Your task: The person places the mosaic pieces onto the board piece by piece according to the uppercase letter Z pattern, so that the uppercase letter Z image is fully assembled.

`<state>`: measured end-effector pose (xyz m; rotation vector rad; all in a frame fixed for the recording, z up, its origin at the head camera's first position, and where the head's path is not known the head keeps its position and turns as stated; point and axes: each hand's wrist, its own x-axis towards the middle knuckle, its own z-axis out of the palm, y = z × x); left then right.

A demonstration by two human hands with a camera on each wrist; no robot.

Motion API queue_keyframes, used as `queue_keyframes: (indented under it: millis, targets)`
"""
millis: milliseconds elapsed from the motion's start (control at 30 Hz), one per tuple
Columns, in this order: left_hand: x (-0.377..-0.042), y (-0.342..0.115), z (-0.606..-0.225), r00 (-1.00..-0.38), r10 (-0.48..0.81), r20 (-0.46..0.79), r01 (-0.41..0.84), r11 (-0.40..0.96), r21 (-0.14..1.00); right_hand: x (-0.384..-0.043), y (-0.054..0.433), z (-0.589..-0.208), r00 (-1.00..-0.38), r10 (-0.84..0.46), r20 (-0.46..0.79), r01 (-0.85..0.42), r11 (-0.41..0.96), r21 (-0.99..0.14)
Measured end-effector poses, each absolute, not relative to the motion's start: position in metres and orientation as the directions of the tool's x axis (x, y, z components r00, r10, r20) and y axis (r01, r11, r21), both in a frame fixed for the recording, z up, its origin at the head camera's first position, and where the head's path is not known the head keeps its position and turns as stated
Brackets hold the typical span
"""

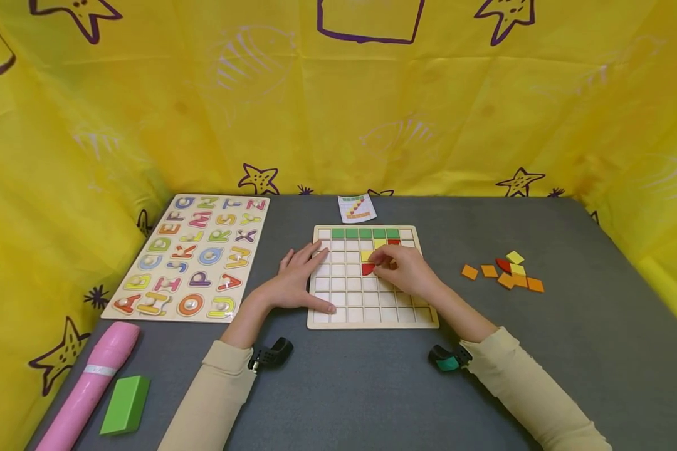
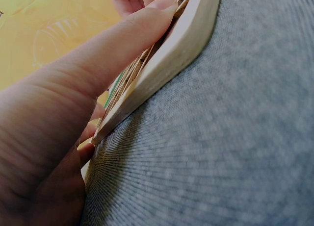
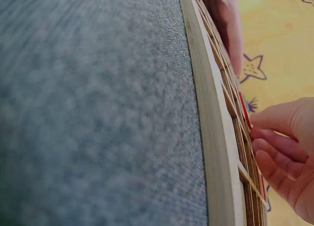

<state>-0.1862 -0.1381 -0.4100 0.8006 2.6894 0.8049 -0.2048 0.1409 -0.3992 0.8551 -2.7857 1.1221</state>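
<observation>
A wooden grid board [image 1: 372, 325] lies in the middle of the table with a row of green squares [image 1: 365, 233] near its far edge. Below them are yellow squares [image 1: 379, 243] and a red piece [image 1: 393, 242]. My left hand [image 1: 294, 279] is spread over the board's left side, its thumb on the near left cells and the other fingers along the left rim. With thumb and index finger, my right hand [image 1: 403, 269] pinches the edge of a red rounded tile [image 1: 368, 269] over a cell. In the right wrist view this red tile [image 3: 245, 110] shows edge-on at the fingertips.
Orange squares [image 1: 469, 272], yellow squares [image 1: 515, 257] and a red piece [image 1: 503, 265] lie loose at right. A pattern card [image 1: 357, 208] sits behind the board. At left are an alphabet puzzle [image 1: 188, 257], a pink microphone-like object [image 1: 93, 382] and a green block [image 1: 125, 404].
</observation>
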Motion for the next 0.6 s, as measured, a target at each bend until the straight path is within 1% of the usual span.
queue_keyframes:
  millis: [200, 367, 500, 600]
  targets:
    - [-0.187, -0.138, -0.41, -0.831, 0.552, -0.072, 0.423, 0.71, 0.563, -0.205, 0.151, -0.398, -0.896, -0.408, 0.176, -0.405, 0.586, -0.701]
    - [-0.187, -0.139, -0.41, -0.83, 0.552, -0.073, 0.423, 0.71, 0.563, -0.204, 0.168, -0.398, -0.928, -0.346, 0.138, -0.337, 0.623, -0.706]
    - [-0.187, -0.138, -0.411, -0.832, 0.55, -0.075, 0.421, 0.712, 0.562, -0.203, 0.185, -0.396, -0.938, -0.32, 0.135, -0.319, 0.64, -0.699]
    - [-0.187, -0.138, -0.411, -0.832, 0.55, -0.074, 0.419, 0.711, 0.564, -0.203, 0.199, -0.397, -0.937, -0.315, 0.151, -0.328, 0.646, -0.689]
